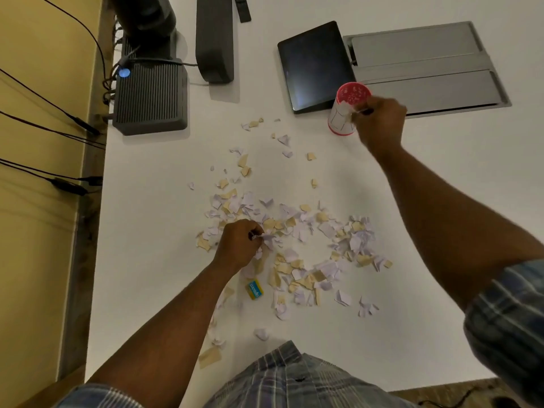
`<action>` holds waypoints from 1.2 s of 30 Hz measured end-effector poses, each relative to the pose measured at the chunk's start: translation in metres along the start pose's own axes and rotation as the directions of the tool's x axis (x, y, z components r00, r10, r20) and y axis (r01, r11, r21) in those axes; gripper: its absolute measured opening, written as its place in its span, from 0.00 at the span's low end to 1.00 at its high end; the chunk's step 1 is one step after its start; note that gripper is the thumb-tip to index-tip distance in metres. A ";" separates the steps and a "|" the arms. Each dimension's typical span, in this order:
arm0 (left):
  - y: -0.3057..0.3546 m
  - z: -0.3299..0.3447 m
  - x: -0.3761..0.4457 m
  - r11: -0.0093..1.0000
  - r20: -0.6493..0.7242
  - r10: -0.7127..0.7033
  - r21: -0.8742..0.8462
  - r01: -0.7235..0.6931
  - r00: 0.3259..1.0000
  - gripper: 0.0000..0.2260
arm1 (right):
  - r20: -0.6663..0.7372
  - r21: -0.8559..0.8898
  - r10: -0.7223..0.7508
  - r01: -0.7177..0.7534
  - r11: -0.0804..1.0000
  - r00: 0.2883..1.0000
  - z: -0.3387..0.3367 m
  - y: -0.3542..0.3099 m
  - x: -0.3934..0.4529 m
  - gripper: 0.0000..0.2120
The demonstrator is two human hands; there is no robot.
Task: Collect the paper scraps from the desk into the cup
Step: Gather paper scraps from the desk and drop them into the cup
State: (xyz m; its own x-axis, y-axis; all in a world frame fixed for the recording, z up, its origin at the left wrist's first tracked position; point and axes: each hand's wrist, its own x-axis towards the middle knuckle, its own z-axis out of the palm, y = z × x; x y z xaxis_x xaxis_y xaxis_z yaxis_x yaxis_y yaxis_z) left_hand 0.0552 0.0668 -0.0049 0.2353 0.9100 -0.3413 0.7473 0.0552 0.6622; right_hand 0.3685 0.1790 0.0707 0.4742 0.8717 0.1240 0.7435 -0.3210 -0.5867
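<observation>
I am pinching flimsy, featherlight scraps (294, 231) from the surface (426, 178) with my left fingers (256, 235), gathering bunches, while my right fingers (360, 110) are gripping scraps at the cup (348, 110).

We see a dim, warm-toned picture, slightly soft and grainy throughout. The desk (164, 184) reads greyish white, brighter at the far side, with faint soft shadows beside the box (150, 98) and under the arms. A small blue light (124, 73) glows with a halo. The right hand (381, 123) is motion-blurred. Wide-angle distortion bends the desk's edges.
</observation>
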 end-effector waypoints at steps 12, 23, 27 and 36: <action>0.015 0.002 0.022 0.997 -0.023 0.070 0.033 -0.069 0.997 0.04 | 0.233 -0.267 -0.065 0.128 0.955 0.970 0.022 0.013 0.080 0.14; 0.086 -0.010 0.072 0.984 -0.074 0.154 -0.077 -0.159 0.985 0.05 | 0.018 -0.235 -0.098 0.099 0.967 0.995 0.027 0.030 0.048 0.10; 0.138 -0.013 0.114 0.961 -0.111 0.202 -0.172 -0.219 0.973 0.06 | 0.012 -0.095 -0.079 0.080 0.992 0.997 0.025 0.046 -0.011 0.13; 0.231 0.000 0.211 0.925 -0.232 0.360 -0.038 -0.378 0.904 0.02 | 0.339 -0.150 0.029 0.024 0.988 0.940 0.024 0.086 -0.137 0.19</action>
State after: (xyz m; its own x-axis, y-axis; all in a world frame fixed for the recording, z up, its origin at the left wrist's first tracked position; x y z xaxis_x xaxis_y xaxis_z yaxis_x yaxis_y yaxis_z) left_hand 0.2775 0.2721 0.0762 0.3376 0.9375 0.0841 0.5791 -0.2773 0.7667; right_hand 0.3561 0.0414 -0.0156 0.3073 0.9360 -0.1714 0.8169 -0.3519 -0.4569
